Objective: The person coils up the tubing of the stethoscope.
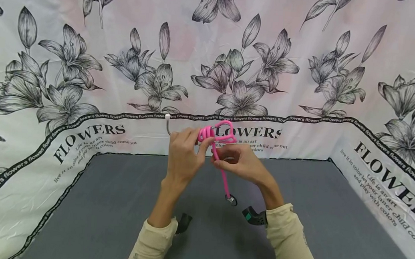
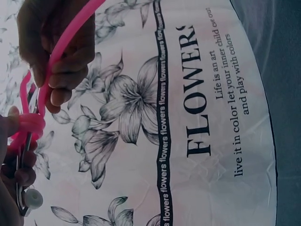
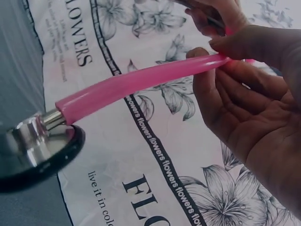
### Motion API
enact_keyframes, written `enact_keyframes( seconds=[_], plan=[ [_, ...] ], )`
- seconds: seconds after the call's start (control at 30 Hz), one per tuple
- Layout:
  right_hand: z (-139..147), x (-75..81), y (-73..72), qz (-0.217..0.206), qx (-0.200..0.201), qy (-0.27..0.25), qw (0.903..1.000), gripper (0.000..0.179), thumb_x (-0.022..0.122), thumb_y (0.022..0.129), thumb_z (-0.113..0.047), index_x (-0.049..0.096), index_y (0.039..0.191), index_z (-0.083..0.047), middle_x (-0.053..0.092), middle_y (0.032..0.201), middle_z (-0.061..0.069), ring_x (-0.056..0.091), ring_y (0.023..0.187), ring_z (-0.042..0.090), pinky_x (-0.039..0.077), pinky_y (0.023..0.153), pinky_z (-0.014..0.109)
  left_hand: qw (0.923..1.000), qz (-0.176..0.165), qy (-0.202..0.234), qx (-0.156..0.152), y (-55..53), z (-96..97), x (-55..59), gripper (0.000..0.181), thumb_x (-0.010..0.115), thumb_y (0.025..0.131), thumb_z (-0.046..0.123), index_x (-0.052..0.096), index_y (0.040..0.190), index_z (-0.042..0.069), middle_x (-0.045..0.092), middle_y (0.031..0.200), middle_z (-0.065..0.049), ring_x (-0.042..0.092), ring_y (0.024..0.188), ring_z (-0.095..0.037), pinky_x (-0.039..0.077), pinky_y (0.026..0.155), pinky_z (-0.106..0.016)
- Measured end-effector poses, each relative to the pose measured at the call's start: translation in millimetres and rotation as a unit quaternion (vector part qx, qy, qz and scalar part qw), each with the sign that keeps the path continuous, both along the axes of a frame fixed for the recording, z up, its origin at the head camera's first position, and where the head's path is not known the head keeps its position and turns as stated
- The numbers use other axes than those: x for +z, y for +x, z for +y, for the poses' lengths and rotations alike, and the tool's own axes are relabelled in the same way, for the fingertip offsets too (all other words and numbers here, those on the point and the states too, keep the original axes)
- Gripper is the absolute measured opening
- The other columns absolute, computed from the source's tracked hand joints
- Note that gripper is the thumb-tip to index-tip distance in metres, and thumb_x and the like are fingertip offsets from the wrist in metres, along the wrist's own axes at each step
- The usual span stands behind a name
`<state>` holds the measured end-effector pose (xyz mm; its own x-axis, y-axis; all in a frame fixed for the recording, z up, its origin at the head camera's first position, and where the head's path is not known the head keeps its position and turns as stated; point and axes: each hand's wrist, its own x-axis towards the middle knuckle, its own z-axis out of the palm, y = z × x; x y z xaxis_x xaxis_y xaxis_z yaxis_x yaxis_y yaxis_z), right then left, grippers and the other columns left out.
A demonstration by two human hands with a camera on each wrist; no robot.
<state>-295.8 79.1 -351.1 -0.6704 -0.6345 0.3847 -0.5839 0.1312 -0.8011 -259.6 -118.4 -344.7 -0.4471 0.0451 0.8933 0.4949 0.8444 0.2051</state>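
Both hands hold a stethoscope with pink tubing [image 1: 224, 183] in the air. The left hand [image 1: 184, 156] grips the tubing where it is wound in several loops [image 1: 206, 133] around the metal ear tubes. A pale eartip [image 2: 33, 198] sticks out on the far side of that hand. Between thumb and fingers, the right hand [image 1: 239, 160] pinches the tubing just below the wrapped part. From there the tube runs down to the round metal chest piece [image 3: 35, 146] with a black rim, hanging free. A pink loop [image 1: 225, 128] stands out to the right of the coil.
A dark grey table [image 1: 122, 204] lies below the hands. Behind it and along the sides hangs a white sheet [image 1: 178, 139] printed with flowers and lettering. Dark wrist bands [image 1: 253, 216] show at both light sleeves.
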Motion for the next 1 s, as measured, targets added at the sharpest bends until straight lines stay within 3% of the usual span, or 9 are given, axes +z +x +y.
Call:
enact_keyframes(
  seconds=[0.17,0.33,0.47,0.57,0.67,0.77,0.83,0.9,1.0],
  plan=[
    [-1,-1.1,2.8,-0.005,0.015,0.024,0.9996,0.025,0.074,0.093,-0.005,0.070,0.118,-0.002,0.078,0.105,0.015,0.076,0.094,0.017,0.063,0.084,0.032,0.9993,0.013,-0.027,0.022,-2.1,-4.0,-0.8,0.032,0.075,0.096,0.035,0.073,0.095,0.003,0.069,0.082,-0.011,0.063,0.075,-0.027,0.041,0.076,-0.039],
    [0,-1.3,5.6,-0.038,0.060,0.032,0.9970,0.025,0.070,0.095,-0.001,0.066,0.120,0.000,0.077,0.103,0.019,0.078,0.089,0.023,0.064,0.080,0.037,0.9988,0.024,-0.035,0.024,-1.0,-7.4,-2.2,0.030,0.077,0.095,0.035,0.072,0.092,0.005,0.067,0.080,-0.009,0.062,0.073,-0.025,0.041,0.076,-0.038],
    [-2,3.2,6.7,-0.037,0.077,0.050,0.9951,0.020,0.064,0.097,0.000,0.064,0.118,0.001,0.078,0.102,0.022,0.079,0.087,0.017,0.065,0.081,0.040,0.9982,0.030,-0.044,0.028,-1.9,-9.0,-1.2,0.032,0.077,0.094,0.036,0.074,0.097,0.004,0.067,0.082,-0.008,0.063,0.074,-0.023,0.042,0.077,-0.038],
    [-2,6.2,9.0,-0.006,0.064,0.066,0.9957,0.018,0.061,0.096,0.002,0.064,0.114,0.002,0.078,0.095,0.020,0.078,0.082,0.015,0.065,0.078,0.036,0.9978,0.025,-0.056,0.026,-3.3,-8.2,-0.9,0.036,0.076,0.095,0.037,0.075,0.105,0.002,0.068,0.085,-0.009,0.064,0.076,-0.024,0.044,0.079,-0.039],
    [-1,7.8,12.7,0.068,0.037,0.090,0.9930,0.015,0.061,0.095,0.003,0.067,0.109,0.001,0.076,0.086,0.015,0.072,0.075,0.011,0.061,0.072,0.027,0.9975,0.019,-0.063,0.026,-2.9,-7.9,-2.7,0.038,0.077,0.093,0.038,0.075,0.106,0.002,0.067,0.083,-0.008,0.064,0.074,-0.024,0.045,0.079,-0.039],
    [0,9.8,17.3,0.167,-0.007,0.119,0.9787,0.013,0.061,0.094,0.003,0.069,0.102,-0.002,0.065,0.073,0.003,0.056,0.064,0.003,0.050,0.062,0.019,0.9973,0.006,-0.069,0.026,-2.4,-8.2,-5.2,0.038,0.078,0.091,0.039,0.074,0.103,0.003,0.066,0.082,-0.008,0.064,0.073,-0.024,0.045,0.079,-0.039],
    [0,11.7,20.6,0.233,-0.038,0.135,0.9623,0.009,0.064,0.095,0.002,0.070,0.098,-0.003,0.059,0.070,0.000,0.048,0.063,0.001,0.045,0.060,0.019,0.9966,-0.006,-0.078,0.025,-2.0,-7.7,-5.5,0.037,0.076,0.090,0.040,0.074,0.101,0.004,0.068,0.083,-0.007,0.064,0.075,-0.024,0.045,0.079,-0.039],
    [-1,13.6,24.6,0.295,-0.075,0.149,0.9408,0.006,0.067,0.096,0.000,0.072,0.097,-0.003,0.061,0.072,0.000,0.048,0.063,0.004,0.045,0.061,0.020,0.9955,-0.021,-0.090,0.023,-2.1,-7.2,-5.3,0.038,0.076,0.089,0.042,0.074,0.100,0.006,0.068,0.083,-0.007,0.065,0.075,-0.023,0.045,0.078,-0.039],
    [0,15.6,31.3,0.367,-0.132,0.156,0.9074,0.008,0.073,0.093,0.001,0.075,0.100,-0.002,0.072,0.082,0.004,0.059,0.068,0.011,0.054,0.065,0.025,0.9931,-0.037,-0.110,0.019,-0.3,-6.3,-4.1,0.039,0.076,0.086,0.043,0.074,0.100,0.007,0.069,0.084,-0.006,0.064,0.075,-0.022,0.045,0.075,-0.037]
  ],
)
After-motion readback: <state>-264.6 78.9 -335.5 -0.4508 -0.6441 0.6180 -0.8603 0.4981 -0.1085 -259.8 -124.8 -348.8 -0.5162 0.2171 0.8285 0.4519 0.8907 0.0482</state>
